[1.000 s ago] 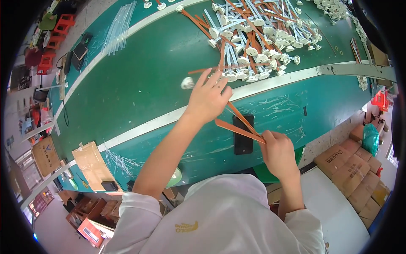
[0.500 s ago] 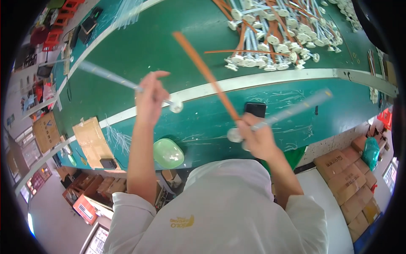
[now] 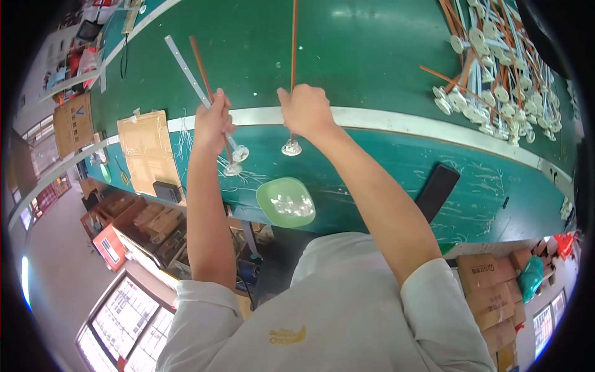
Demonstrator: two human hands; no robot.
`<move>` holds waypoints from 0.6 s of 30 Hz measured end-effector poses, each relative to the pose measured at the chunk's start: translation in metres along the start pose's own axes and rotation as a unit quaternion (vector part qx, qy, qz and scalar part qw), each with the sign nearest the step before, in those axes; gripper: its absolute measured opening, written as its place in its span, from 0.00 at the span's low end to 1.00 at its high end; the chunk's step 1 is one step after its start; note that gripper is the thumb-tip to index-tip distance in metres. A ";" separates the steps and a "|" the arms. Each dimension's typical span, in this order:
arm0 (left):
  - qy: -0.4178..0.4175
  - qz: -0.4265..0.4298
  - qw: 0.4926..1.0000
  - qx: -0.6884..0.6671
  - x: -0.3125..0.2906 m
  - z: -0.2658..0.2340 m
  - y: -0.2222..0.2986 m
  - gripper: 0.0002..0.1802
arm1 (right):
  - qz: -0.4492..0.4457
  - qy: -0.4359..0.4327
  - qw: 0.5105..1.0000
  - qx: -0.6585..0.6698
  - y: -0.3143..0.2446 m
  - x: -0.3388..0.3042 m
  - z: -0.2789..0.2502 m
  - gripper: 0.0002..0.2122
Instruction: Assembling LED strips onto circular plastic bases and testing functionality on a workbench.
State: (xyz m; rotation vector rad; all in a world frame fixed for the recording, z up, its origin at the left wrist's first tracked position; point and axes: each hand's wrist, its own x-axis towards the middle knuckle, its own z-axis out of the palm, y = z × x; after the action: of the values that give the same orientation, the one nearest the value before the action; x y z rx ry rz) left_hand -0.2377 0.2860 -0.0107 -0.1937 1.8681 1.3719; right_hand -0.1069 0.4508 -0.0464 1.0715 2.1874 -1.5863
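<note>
the left hand (image 3: 212, 122) pinches a pale strip (image 3: 188, 73) and a brown strip (image 3: 200, 64), white discs (image 3: 240, 154) below; the right hand (image 3: 307, 110) grips a second brown strip (image 3: 294, 46) over the table (image 3: 372, 68), beyond a green bowl (image 3: 268, 198).

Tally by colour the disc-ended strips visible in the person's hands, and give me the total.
Brown strips: 2, one in the left hand, one in the right hand
Pale strip: 1, in the left hand
Total: 3
</note>
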 end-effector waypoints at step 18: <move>0.212 0.189 0.816 0.504 0.057 -0.001 -0.054 0.26 | -0.309 0.293 0.904 0.019 0.062 -0.048 -0.083 0.10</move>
State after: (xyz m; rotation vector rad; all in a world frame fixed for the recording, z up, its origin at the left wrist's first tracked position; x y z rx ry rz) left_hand -0.2473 0.2811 -0.0888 0.4791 2.8701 0.3798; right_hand -0.0133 0.5139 -0.0320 1.0153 3.1635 -1.6863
